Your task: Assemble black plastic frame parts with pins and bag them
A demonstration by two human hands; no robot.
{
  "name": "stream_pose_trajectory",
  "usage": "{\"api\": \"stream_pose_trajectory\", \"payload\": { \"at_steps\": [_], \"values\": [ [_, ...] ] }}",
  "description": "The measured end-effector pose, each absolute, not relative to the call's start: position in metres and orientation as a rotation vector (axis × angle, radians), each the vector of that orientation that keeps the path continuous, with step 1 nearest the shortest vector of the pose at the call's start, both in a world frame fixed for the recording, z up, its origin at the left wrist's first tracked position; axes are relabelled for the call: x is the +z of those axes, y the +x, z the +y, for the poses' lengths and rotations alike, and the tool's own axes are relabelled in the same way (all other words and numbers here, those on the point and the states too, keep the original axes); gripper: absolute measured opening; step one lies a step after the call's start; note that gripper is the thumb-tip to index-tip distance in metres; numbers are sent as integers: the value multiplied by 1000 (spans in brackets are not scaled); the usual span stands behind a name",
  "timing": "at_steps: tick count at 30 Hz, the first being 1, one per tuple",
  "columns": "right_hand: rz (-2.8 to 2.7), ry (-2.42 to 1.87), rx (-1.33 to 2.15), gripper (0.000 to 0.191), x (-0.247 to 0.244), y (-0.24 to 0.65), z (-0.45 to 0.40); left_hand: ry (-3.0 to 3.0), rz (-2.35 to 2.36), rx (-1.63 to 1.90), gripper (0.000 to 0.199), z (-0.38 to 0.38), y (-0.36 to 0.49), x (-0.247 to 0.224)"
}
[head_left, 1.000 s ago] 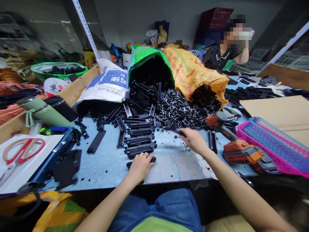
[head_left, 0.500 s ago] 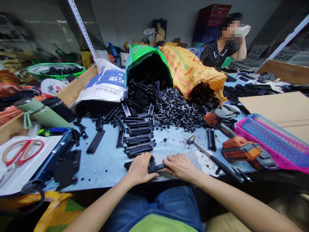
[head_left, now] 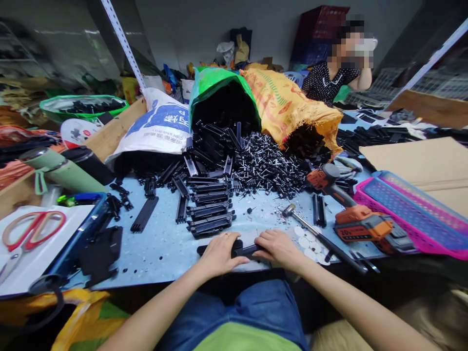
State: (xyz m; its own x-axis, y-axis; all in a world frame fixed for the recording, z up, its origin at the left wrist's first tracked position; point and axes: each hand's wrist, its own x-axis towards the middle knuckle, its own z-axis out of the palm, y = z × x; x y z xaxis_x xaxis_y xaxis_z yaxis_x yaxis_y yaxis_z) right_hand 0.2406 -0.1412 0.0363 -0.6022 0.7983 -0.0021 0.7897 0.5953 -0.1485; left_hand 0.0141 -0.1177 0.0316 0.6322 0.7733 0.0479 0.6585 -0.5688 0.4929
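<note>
At the table's near edge, a long black plastic part (head_left: 245, 250) lies flat under both my hands. My left hand (head_left: 221, 255) grips its left portion, thumb toward me and fingers over the top; a ring shows on one finger. My right hand (head_left: 278, 249) has its fingers curled over the right end, hiding that end. Just beyond my hands sits a row of similar black plastic parts (head_left: 212, 209), laid side by side. Behind it is a heap of small black-headed metal pins (head_left: 272, 163). A hammer (head_left: 321, 236) lies to the right of my right hand, beside several white discs (head_left: 310, 243).
An orange cordless drill (head_left: 360, 222) and a pink basket (head_left: 420, 229) stand at right. Green (head_left: 219, 80), orange (head_left: 285, 97) and white (head_left: 157, 122) sacks lie behind the heaps. At left are red-handled scissors (head_left: 32, 234) and a green flask (head_left: 62, 168). A person (head_left: 331, 80) holds a cup across the table.
Both my hands have shifted slightly to the right together with the black plastic part, keeping hold of it. The row, tools and sacks stay as they were.
</note>
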Motion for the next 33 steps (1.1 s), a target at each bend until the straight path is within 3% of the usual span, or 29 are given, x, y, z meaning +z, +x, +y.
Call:
{"api": "stream_pose_trajectory", "payload": {
  "at_steps": [6, 20, 25, 30, 33],
  "values": [
    [-2575, -1434, 380, 34, 26, 236, -148, 2292, 1125, 530, 19, -113, 8, 27],
    [-2119, -1498, 598, 15, 22, 207, -156, 2371, 1134, 394, 13, -115, 25, 37],
    [-1873, -1633, 530, 15, 8, 177, -155, 2504, 1306, 480, 22, -137, 19, 27],
    [-1794, -1568, 477, 15, 0, 169, -158, 2756, 1445, 446, 56, -171, 9, 1],
    [-1793, -1620, 432, 15, -1, 166, -159, 2768, 1446, 422, 64, -176, 8, -8]
  ]
}}
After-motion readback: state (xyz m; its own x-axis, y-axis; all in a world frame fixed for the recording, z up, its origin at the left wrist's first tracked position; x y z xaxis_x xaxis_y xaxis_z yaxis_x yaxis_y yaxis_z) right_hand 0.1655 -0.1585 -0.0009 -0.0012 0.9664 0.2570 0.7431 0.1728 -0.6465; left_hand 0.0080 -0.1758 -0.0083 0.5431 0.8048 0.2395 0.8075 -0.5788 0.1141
